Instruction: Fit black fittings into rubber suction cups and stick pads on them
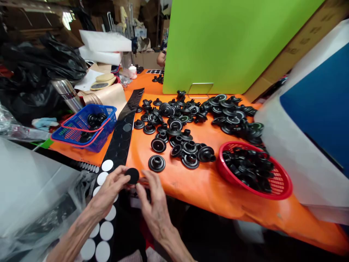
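Near the table's front edge, my left hand [116, 182] pinches a round black pad [132, 176] between thumb and fingers, its flat dark face turned up. Just to the right is my right hand [155, 200], its thumb and fingers apart and curved towards the pad; I see nothing held in it. Beneath my left forearm runs a long black strip [120, 140] with white round stickers [106, 230] on its near part. Beyond my hands a black round-based plastic part [156, 163] stands on the orange table [174, 182], close to many similar parts [190, 147].
A red basket [286, 189] of black parts stands at the right. To the left are a blue basket [100, 140], a steel flask [67, 95] and black plastic bags [40, 65]. A green board [218, 43] rises at the back; another person's arm [161, 58] shows beside it.
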The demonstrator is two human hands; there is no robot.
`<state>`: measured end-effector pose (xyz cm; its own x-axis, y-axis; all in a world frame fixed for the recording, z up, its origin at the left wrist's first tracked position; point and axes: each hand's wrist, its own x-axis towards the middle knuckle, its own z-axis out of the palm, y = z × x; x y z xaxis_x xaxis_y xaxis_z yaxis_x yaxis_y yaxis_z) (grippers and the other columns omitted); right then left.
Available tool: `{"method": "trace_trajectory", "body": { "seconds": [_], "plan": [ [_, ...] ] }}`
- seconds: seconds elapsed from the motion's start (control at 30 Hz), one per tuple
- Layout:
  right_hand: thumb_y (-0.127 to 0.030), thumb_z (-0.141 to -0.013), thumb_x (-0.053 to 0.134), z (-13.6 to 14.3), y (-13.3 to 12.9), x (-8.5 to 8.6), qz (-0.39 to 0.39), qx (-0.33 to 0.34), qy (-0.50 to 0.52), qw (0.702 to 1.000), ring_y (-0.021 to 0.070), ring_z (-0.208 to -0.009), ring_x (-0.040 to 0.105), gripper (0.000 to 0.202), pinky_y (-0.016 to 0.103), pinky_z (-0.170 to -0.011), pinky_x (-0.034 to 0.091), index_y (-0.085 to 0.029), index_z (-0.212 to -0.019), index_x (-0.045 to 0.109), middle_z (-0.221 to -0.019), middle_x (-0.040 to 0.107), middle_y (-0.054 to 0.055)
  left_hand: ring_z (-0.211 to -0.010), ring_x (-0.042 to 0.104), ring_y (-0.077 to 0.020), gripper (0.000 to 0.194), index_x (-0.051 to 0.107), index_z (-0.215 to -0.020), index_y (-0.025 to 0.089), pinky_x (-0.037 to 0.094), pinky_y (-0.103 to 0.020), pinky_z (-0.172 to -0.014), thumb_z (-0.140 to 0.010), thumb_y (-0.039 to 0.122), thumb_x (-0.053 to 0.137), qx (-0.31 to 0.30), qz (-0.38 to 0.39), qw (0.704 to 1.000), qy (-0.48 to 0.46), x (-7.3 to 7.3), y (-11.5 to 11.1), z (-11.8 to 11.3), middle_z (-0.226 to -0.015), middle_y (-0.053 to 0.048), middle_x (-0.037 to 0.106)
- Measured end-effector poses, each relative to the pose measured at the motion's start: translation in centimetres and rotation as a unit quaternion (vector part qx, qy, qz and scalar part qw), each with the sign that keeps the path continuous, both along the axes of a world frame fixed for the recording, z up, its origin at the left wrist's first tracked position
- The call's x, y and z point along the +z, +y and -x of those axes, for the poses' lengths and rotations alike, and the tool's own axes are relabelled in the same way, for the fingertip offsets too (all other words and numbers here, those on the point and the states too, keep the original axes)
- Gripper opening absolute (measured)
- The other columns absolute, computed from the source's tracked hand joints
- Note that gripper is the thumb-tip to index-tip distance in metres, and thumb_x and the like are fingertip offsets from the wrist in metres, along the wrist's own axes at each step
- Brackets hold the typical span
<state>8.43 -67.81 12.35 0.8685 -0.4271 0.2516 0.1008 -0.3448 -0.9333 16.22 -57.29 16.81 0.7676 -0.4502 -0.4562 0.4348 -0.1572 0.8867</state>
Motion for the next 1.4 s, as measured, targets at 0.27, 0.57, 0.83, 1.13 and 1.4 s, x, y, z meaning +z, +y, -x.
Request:
{"method": "trace_trajectory", "body": {
  "seconds": [0.27,0.57,0.83,1.13,1.4],
  "plan": [
    [-0.045,-0.084,0.058,3.1,-5.7,0.1,-0.218,-0.144,0.048,0.964,0.0126,-0.067,0.054,0.025,0.025,-0.064,0.048,-0.021,-0.081,0.055,-0.074,0.055,-0.002,-0.084,0.059,-0.0229,0.036,0.067,-0.106,0.024,0.042,-0.038,-0.091,-0.072,0.035,0.072,-0.055,-0.144,0.935,-0.318,-0.4,-5.7,-1.4,-0.107,-0.008,0.061],
    [-0.044,-0.084,0.059,5.2,-8.8,0.8,-0.171,-0.082,0.079,0.979,0.0127,-0.066,0.054,0.023,0.025,-0.061,0.048,-0.021,-0.086,0.061,-0.076,0.059,0.000,-0.085,0.060,-0.0193,0.034,0.057,-0.107,0.025,0.050,-0.037,-0.081,-0.077,0.034,0.069,-0.079,0.053,0.995,-0.011,-1.6,-7.2,-2.6,-0.092,-0.002,0.063],
    [-0.044,-0.078,0.068,4.3,-7.9,2.3,-0.290,-0.054,0.072,0.953,0.0097,-0.058,0.050,0.027,0.022,-0.056,0.044,-0.021,-0.083,0.056,-0.068,0.054,-0.004,-0.089,0.061,-0.0183,0.022,0.068,-0.096,0.015,0.053,-0.030,-0.076,-0.077,0.026,0.070,-0.024,0.163,0.977,0.135,-1.4,-5.0,0.1,-0.101,-0.008,0.068],
    [-0.045,-0.077,0.066,3.1,-6.1,1.3,-0.257,-0.107,0.062,0.959,0.0180,-0.096,0.056,0.026,0.030,-0.079,0.049,-0.019,-0.073,0.062,-0.101,0.055,0.005,-0.093,0.064,-0.0200,0.039,0.066,-0.113,0.022,0.056,-0.039,-0.084,-0.074,0.019,0.072,-0.053,0.153,0.983,0.084,-1.6,-3.7,1.2,-0.112,-0.005,0.065],
    [-0.044,-0.078,0.063,2.5,-4.8,1.0,-0.252,-0.129,0.065,0.957,0.0172,-0.091,0.057,0.025,0.031,-0.077,0.050,-0.019,-0.073,0.063,-0.098,0.054,0.005,-0.095,0.065,-0.0208,0.038,0.068,-0.110,0.023,0.056,-0.039,-0.085,-0.073,0.015,0.070,-0.063,0.159,0.982,0.085,-1.7,-3.5,1.6,-0.116,-0.005,0.064]
  ]
}}
